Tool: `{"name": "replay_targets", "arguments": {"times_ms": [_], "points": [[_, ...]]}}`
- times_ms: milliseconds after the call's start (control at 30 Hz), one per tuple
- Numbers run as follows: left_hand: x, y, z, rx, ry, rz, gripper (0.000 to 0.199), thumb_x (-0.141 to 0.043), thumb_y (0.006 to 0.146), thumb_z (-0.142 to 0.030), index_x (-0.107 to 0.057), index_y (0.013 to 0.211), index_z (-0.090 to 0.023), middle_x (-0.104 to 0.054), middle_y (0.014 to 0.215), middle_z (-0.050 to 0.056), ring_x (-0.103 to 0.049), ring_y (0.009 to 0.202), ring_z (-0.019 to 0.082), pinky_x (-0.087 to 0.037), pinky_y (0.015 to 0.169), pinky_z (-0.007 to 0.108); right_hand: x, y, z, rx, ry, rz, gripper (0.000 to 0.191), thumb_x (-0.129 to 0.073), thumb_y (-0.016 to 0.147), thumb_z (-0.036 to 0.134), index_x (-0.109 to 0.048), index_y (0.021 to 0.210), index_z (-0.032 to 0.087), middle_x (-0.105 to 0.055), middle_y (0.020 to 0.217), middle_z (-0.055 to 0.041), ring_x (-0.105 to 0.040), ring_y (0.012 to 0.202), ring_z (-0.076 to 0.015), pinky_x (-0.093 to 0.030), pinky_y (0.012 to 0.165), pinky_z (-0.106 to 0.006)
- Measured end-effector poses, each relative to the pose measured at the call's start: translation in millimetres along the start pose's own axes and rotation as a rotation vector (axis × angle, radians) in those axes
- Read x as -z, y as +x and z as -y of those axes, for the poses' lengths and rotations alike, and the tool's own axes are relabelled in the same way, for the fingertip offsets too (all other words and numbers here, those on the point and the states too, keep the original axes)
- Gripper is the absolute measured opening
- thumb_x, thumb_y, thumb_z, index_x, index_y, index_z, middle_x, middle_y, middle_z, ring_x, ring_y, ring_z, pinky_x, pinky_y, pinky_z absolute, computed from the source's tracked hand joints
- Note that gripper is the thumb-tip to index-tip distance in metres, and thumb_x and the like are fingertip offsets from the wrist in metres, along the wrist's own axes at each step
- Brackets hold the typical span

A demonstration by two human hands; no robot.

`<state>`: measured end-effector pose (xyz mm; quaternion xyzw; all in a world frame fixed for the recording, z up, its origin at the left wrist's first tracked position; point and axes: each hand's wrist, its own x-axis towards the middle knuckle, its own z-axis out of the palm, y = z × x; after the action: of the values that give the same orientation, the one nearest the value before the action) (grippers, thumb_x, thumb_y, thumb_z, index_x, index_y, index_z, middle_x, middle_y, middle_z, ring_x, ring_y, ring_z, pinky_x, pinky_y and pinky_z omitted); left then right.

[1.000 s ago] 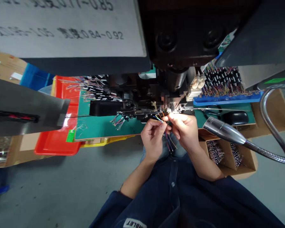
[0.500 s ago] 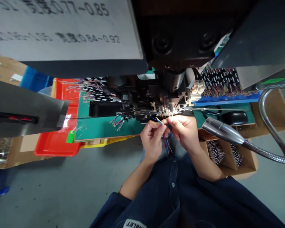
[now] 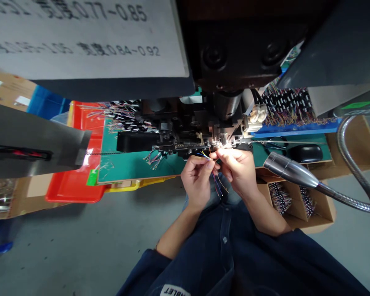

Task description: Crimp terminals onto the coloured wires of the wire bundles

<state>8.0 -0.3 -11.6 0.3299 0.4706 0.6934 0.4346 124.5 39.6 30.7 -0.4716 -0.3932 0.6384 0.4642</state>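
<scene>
Over on the left, the red tray and the green worktop lie just as they did a second ago, and a small wire cluster hangs untouched at the front of the machine.

The left hand is where I see movement: it has slid slightly to the left. Its fingers stay in a tight pinch on the coloured wires, whose blue and yellow ends fan out above the thumb. Below, the loose tails have swung about and now dangle towards the lap.

Next to it, nearly touching, the right hand has barely moved. Its thumb and forefinger are drawn narrow, apparently on a strand of the same wires, though that spot is too small to be sure. An orange strand shows by the fingertips, just short of the lit part of the machine; less of it shows than a second ago.

I'd judge it a fine adjustment, with the wires being sorted or lined up one by one. Further right, the metal lamp keeps its place.
</scene>
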Motion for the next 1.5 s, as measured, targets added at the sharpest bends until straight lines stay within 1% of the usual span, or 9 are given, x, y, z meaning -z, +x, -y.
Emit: {"name": "replay_targets", "arguments": {"times_ms": [200, 333, 500, 600, 800, 933, 1100, 1200, 1500], "points": [[0.8, 0.9, -0.1, -0.011, 0.002, 0.002, 0.029, -0.094, 0.104, -0.046, -0.075, 0.096, -0.024, -0.076, 0.084, -0.001, -0.071, 0.065, 0.012, -0.060, 0.061, 0.024, 2.6, -1.1, 1.6, 0.019, -0.055, 0.005, 0.040, -0.086, 0.102, 0.059, -0.094, 0.093, 0.021, -0.052, 0.045, 0.0063, -0.036, 0.039, -0.0105, -0.032, 0.042, -0.028], [2.6, -1.0, 1.0, 0.031, -0.032, 0.075, 0.027, -0.093, 0.105, -0.043, -0.076, 0.097, -0.024, -0.075, 0.077, -0.002, -0.069, 0.062, 0.012, -0.059, 0.060, 0.024, 5.0, -4.4, 11.1, 0.068, -0.111, 0.048, 0.034, -0.087, 0.104, 0.054, -0.096, 0.107, 0.021, -0.061, 0.052, 0.0037, -0.046, 0.042, -0.0125, -0.038, 0.043, -0.028], [0.6, -2.2, -0.9, 0.080, -0.056, 0.107, 0.036, -0.095, 0.103, -0.046, -0.070, 0.090, -0.024, -0.073, 0.073, -0.003, -0.066, 0.059, 0.012, -0.057, 0.058, 0.024, 8.9, -5.8, 12.6, 0.107, -0.130, 0.097, 0.042, -0.086, 0.108, 0.056, -0.087, 0.081, 0.023, -0.070, 0.060, -0.0019, -0.050, 0.045, -0.0133, -0.036, 0.041, -0.030], [-2.4, -1.7, -4.1, 0.087, -0.070, 0.082, 0.042, -0.096, 0.102, -0.049, -0.066, 0.087, -0.023, -0.069, 0.070, -0.004, -0.065, 0.058, 0.011, -0.056, 0.058, 0.023, 10.2, -4.3, 6.1, 0.111, -0.071, 0.101, 0.042, -0.084, 0.109, 0.056, -0.088, 0.083, 0.023, -0.070, 0.061, -0.0008, -0.047, 0.043, -0.0113, -0.035, 0.040, -0.029], [-5.2, -0.9, -4.3, 0.059, -0.103, 0.057, 0.037, -0.096, 0.102, -0.047, -0.070, 0.090, -0.023, -0.075, 0.075, -0.003, -0.068, 0.059, 0.010, -0.057, 0.058, 0.022, 5.8, -0.7, 1.2, 0.003, 0.058, 0.113, 0.039, -0.087, 0.103, 0.057, -0.090, 0.086, 0.022, -0.071, 0.062, -0.0004, -0.058, 0.045, -0.0120, -0.030, 0.041, -0.025], [-7.7, 1.1, -4.0, 0.035, -0.119, 0.039, 0.039, -0.097, 0.101, -0.046, -0.069, 0.089, -0.023, -0.080, 0.079, -0.002, -0.070, 0.059, 0.010, -0.057, 0.057, 0.021, 3.5, 0.5, 1.3, -0.031, 0.057, 0.097, 0.043, -0.088, 0.100, 0.061, -0.088, 0.084, 0.021, -0.068, 0.059, 0.0011, -0.053, 0.043, -0.0111, -0.029, 0.041, -0.025], [-8.0, 2.3, -5.8, -0.008, -0.109, 0.038, 0.036, -0.097, 0.102, -0.043, -0.070, 0.089, -0.023, -0.078, 0.076, -0.003, -0.070, 0.058, 0.010, -0.057, 0.056, 0.021, 4.3, 0.0, -3.3, -0.005, 0.090, 0.087, 0.046, -0.089, 0.100, 0.064, -0.087, 0.082, 0.022, -0.061, 0.051, 0.0040, -0.050, 0.044, -0.0117, -0.037, 0.045, -0.027], [-4.8, 0.9, -4.7, -0.016, -0.091, 0.060, 0.034, -0.096, 0.103, -0.040, -0.071, 0.090, -0.023, -0.077, 0.074, -0.003, -0.071, 0.058, 0.010, -0.058, 0.057, 0.021, 4.9, -1.9, -2.4, 0.034, 0.074, 0.087, 0.045, -0.089, 0.100, 0.064, -0.088, 0.084, 0.022, -0.065, 0.056, 0.0033, -0.042, 0.041, -0.0090, -0.036, 0.042, -0.026], [-2.8, -1.1, -0.9, 0.006, -0.059, 0.043, 0.031, -0.094, 0.105, -0.040, -0.071, 0.092, -0.023, -0.079, 0.079, -0.001, -0.072, 0.061, 0.011, -0.059, 0.059, 0.022, 6.5, -0.9, -0.7, 0.018, 0.053, 0.101, 0.039, -0.087, 0.106, 0.057, -0.091, 0.089, 0.022, -0.067, 0.058, 0.0026, -0.048, 0.041, -0.0091, -0.031, 0.042, -0.026]]}}
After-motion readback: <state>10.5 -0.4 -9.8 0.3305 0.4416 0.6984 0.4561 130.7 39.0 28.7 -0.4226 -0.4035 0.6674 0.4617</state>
